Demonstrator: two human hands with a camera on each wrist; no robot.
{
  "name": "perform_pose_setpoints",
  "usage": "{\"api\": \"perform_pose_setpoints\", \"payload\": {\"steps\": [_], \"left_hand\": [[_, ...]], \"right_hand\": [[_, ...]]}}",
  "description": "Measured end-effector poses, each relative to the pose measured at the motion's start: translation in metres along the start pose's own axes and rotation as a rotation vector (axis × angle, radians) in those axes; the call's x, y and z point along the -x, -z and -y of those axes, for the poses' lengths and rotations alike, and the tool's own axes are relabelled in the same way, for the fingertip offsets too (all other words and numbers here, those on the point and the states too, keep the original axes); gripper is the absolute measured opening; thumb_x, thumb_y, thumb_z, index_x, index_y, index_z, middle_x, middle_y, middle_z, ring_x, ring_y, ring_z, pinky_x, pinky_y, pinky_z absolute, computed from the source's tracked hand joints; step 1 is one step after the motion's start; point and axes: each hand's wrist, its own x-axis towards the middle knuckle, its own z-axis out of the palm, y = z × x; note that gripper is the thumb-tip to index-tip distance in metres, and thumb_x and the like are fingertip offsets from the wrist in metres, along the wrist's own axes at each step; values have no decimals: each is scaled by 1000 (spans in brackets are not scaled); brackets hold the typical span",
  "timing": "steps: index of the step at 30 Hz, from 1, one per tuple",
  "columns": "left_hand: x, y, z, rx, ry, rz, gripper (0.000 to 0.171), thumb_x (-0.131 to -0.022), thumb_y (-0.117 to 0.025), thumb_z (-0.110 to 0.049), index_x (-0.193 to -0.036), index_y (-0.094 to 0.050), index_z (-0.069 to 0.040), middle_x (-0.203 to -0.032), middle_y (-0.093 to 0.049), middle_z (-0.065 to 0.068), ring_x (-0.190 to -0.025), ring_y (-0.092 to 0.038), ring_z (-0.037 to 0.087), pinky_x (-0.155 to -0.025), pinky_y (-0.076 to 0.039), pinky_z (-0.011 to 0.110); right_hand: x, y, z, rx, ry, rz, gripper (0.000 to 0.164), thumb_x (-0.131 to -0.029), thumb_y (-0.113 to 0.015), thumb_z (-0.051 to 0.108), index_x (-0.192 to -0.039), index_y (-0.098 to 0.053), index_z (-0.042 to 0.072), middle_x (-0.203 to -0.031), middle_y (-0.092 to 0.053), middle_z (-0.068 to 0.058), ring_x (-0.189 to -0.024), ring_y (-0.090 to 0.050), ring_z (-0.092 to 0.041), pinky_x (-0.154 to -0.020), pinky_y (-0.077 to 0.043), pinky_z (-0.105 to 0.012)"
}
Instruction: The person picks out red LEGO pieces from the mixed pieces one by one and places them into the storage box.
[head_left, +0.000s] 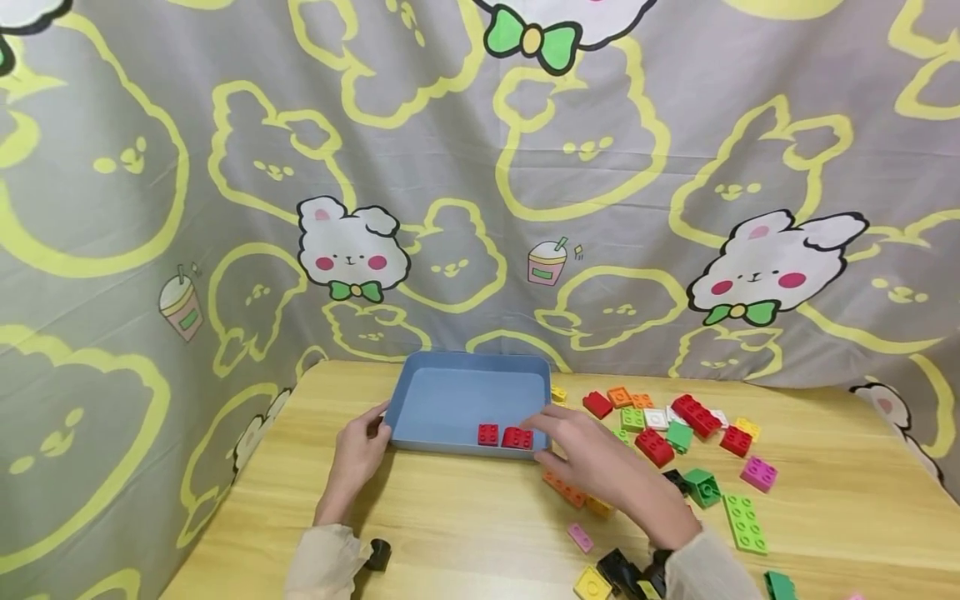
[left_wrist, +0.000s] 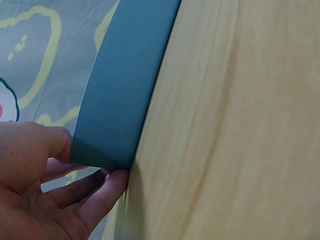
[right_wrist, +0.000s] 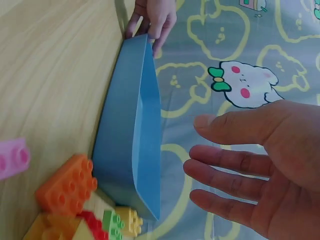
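A shallow blue tray [head_left: 472, 400] lies on the wooden table, with two red toy bricks, one square [head_left: 488, 434] and one with a rounded part [head_left: 517, 437], inside along its near wall. My left hand [head_left: 358, 446] grips the tray's near left corner; in the left wrist view, thumb and fingers lie around that corner. Over the tray's near right corner hovers my right hand [head_left: 592, 454]. Its fingers [right_wrist: 230, 177] are extended and apart, with nothing between them in the right wrist view, and the tray wall stands a little away from them.
Many loose bricks lie right of the tray, among them an orange brick [right_wrist: 67, 184], a long light green brick [head_left: 745, 523] and a magenta one [head_left: 759, 473]. A small black piece [head_left: 378, 555] sits by the left sleeve. A patterned curtain [head_left: 450, 167] hangs behind the table.
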Motion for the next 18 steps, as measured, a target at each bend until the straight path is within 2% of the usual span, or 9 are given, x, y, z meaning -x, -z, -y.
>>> {"api": "perform_pose_setpoints", "payload": {"steps": [3,8,10,18], "left_hand": [[0,0,0,-2,-16,4,43,-92,-55,-3,-134,-61,-2,-105,-70,18,-96,-63,28,-82,-48,45],[1,0,0,7,-5,9,43,-92,-54,-3,-134,-61,-2,-107,-70,19,-98,-64,30,-81,-49,45],[1,0,0,5,-3,3,43,-91,-54,-3,-134,-62,-2,-106,-71,19,-98,-64,29,-82,-49,46],[-1,-1,0,2,-13,-16,43,-89,-56,-2,-132,-63,-1,-104,-71,18,-95,-63,28,-84,-49,45]], "right_hand": [[13,3,-4,-11,-47,1,34,-86,-73,14,-120,-70,11,-121,-66,-6,-107,-62,-20,-81,-57,-35],[31,3,-12,12,-112,17,33,-84,-75,13,-117,-71,14,-117,-67,-4,-98,-64,-18,-77,-58,-34],[37,4,-15,17,-118,21,31,-83,-75,13,-115,-72,13,-113,-68,-3,-93,-64,-18,-76,-58,-33],[66,16,-25,22,-98,-6,34,-80,-78,12,-113,-71,17,-113,-68,-1,-101,-65,-21,-79,-58,-39]]}}
